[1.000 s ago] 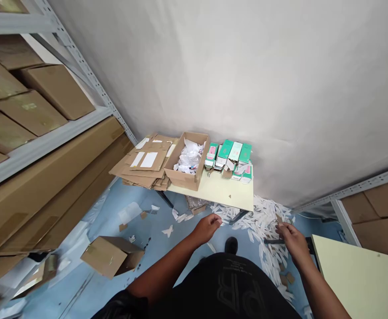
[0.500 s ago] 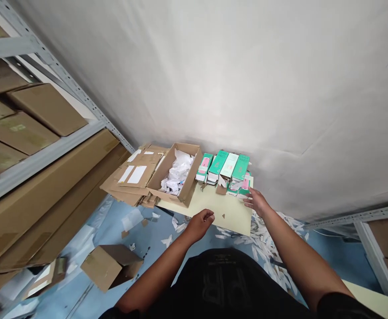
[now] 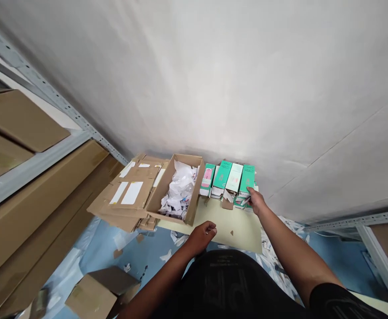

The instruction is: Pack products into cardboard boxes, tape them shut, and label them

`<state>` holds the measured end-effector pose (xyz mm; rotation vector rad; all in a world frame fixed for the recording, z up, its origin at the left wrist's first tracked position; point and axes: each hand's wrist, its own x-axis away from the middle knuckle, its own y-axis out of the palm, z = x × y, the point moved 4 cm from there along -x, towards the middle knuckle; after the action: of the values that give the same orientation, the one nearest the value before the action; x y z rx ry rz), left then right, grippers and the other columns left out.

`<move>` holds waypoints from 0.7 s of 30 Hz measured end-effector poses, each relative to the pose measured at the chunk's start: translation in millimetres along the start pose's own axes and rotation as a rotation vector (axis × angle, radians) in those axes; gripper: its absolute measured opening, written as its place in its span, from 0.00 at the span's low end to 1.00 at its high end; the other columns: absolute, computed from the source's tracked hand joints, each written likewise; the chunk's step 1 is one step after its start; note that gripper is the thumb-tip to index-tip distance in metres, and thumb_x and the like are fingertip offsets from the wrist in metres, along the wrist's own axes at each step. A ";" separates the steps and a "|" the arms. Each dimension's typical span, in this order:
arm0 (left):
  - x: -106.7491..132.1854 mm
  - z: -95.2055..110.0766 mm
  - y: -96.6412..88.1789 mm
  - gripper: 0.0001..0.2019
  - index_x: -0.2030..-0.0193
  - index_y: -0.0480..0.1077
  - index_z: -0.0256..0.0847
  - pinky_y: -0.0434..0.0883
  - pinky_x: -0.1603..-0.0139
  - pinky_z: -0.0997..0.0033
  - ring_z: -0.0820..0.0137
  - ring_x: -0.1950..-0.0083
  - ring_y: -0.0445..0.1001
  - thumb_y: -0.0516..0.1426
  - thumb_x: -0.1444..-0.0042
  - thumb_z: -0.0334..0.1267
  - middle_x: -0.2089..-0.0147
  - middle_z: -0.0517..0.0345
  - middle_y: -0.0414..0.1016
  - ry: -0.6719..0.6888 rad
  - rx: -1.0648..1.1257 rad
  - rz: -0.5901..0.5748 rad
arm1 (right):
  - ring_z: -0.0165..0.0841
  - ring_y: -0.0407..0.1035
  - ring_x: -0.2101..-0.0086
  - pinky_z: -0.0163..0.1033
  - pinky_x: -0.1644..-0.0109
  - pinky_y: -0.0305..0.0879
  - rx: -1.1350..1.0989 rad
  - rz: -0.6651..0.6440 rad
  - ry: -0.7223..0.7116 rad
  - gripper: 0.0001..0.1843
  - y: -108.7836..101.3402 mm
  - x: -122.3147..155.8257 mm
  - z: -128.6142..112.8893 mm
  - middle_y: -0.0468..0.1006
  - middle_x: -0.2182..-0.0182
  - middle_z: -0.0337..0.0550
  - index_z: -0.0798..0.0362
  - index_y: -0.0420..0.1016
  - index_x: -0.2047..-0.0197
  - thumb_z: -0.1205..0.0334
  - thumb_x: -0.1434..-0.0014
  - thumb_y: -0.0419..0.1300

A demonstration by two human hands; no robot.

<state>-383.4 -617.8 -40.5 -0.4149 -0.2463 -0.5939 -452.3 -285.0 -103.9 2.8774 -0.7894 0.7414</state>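
Note:
My right hand (image 3: pixel 255 202) reaches to the right end of a stack of green and white boxes (image 3: pixel 231 178) at the back of a small cream table (image 3: pixel 238 230). Its thumb and fingers close on a low green box (image 3: pixel 243 201) there. My left hand (image 3: pixel 201 235) hovers over the table's front edge, fingers curled in, holding nothing. An open cardboard box (image 3: pixel 177 190) stuffed with white plastic wrappers stands left of the green boxes.
Flattened cardboard sheets (image 3: pixel 127 197) are piled left of the open box. Metal shelving with large brown cartons (image 3: pixel 30 195) fills the left side. A brown carton (image 3: pixel 97 294) and white paper scraps (image 3: pixel 273 261) lie on the blue floor. Another shelf frame (image 3: pixel 376 248) stands at right.
My right hand has swung from the floor side at right up to the green boxes and closed on one. The view has tilted up and nearer the table; my left hand has barely moved.

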 end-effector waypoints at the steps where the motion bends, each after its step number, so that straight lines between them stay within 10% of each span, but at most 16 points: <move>1: -5.6 -1.9 -6.3 0.18 0.53 0.75 0.41 0.71 0.47 0.61 0.58 0.50 0.77 0.58 0.41 0.52 0.53 0.49 0.81 0.015 0.006 -0.029 | 0.32 0.68 0.80 0.34 0.79 0.65 -0.013 0.036 0.039 0.18 0.0 4.0 0.0 0.73 0.81 0.36 0.50 0.69 0.62 0.43 0.41 0.61; 13: -46.1 21.9 -17.6 0.20 0.58 0.73 0.37 0.72 0.57 0.65 0.63 0.57 0.77 0.63 0.45 0.54 0.59 0.50 0.79 -0.027 0.381 -0.412 | 0.38 0.79 0.66 0.42 0.62 0.78 -0.429 0.125 0.061 0.15 16.7 93.1 -8.5 0.84 0.65 0.44 0.50 0.73 0.56 0.53 0.45 0.63; 21: -67.9 84.0 20.6 0.30 0.45 0.68 0.41 0.78 0.66 0.66 0.58 0.48 0.75 0.60 0.42 0.63 0.38 0.38 0.69 -0.084 0.459 -0.458 | 0.44 0.79 0.59 0.45 0.54 0.75 -0.476 -0.008 -0.126 0.19 -32.1 204.3 -5.0 0.84 0.60 0.44 0.50 0.78 0.53 0.52 0.47 0.67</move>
<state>-434.8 -531.7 4.8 0.0679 -0.5531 -0.9415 -284.9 -351.0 -1.9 2.5076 -0.8328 0.3148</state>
